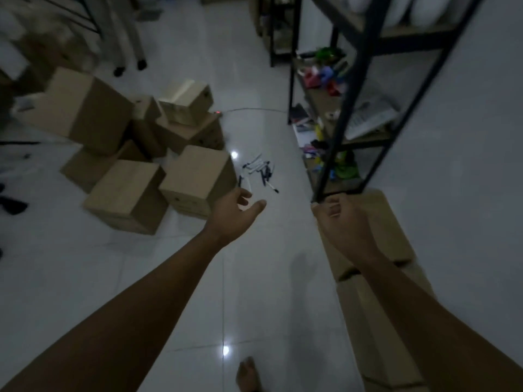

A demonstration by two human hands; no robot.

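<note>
Bare tiled floor [254, 278] runs open between the cardboard boxes [195, 171] and the shelf rack [341, 128]. Left hand [235, 212] spread loosely, empty, near scattered dark-and-white pens [261, 171] lying there; right hand [339, 219] curled, contents unclear.

A loose scatter of pens [261, 171] lies flat on the pale tiled floor [254, 278], just above the middle of the frame. They are thin, dark and white, and cross at odd angles. One lies apart at the lower right of the scatter.
</note>
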